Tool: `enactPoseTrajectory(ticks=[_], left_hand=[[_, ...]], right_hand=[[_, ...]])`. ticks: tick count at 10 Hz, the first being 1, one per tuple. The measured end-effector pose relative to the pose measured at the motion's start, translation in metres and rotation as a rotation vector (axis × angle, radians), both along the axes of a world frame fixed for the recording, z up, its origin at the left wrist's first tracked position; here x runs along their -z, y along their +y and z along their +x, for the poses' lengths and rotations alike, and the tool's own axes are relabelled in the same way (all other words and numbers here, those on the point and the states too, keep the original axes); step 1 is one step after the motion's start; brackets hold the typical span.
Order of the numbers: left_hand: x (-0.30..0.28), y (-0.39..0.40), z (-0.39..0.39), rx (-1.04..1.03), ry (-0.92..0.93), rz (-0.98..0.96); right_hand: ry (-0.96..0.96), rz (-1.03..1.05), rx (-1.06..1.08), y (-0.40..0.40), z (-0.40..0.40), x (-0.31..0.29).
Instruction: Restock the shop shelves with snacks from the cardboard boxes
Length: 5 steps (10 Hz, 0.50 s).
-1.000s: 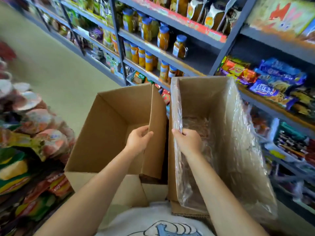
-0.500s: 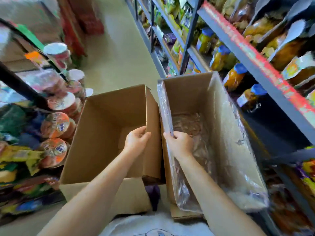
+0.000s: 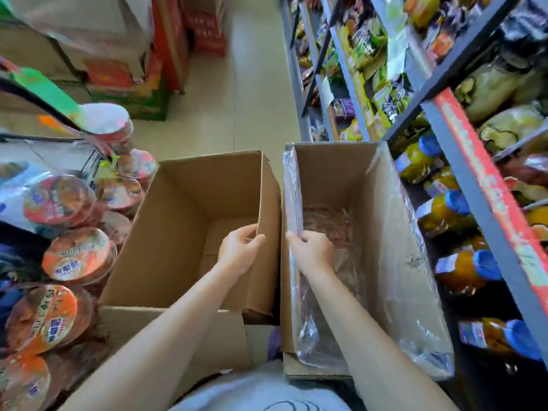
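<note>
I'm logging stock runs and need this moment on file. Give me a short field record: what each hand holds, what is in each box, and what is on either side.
left hand: grips the right wall of the plain cardboard box
right hand: pinches the left edge of the plastic-lined box
plain cardboard box: no snacks visible inside
plastic-lined box: only the clear liner visible
left side: noodle bowls
right side: shelf with blue-capped jars

Pale tiled floor [image 3: 255,93]; stacked red cartons [image 3: 189,28] at aisle end.
</note>
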<state>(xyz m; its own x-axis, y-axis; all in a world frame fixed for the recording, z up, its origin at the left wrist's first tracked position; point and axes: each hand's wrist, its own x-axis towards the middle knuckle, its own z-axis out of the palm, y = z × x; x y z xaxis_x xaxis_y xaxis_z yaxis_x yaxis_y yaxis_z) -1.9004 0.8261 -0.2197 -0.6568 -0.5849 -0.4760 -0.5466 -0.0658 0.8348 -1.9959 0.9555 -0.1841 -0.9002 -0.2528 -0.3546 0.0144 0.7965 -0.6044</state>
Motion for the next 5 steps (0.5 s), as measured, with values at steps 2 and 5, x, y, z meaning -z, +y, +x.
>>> enactPoseTrajectory(ticks=[2, 5], left_hand=[[0.01, -0.081, -0.133, -0.096, -0.039, -0.093], [0.019, -0.177, -0.276, -0.288, -0.144, 0.039]], right_hand=[[-0.013, -0.093, -0.084, -0.091, -0.145, 0.028], [-0.259, -0.203, -0.182, -0.199, -0.304, 0.049]])
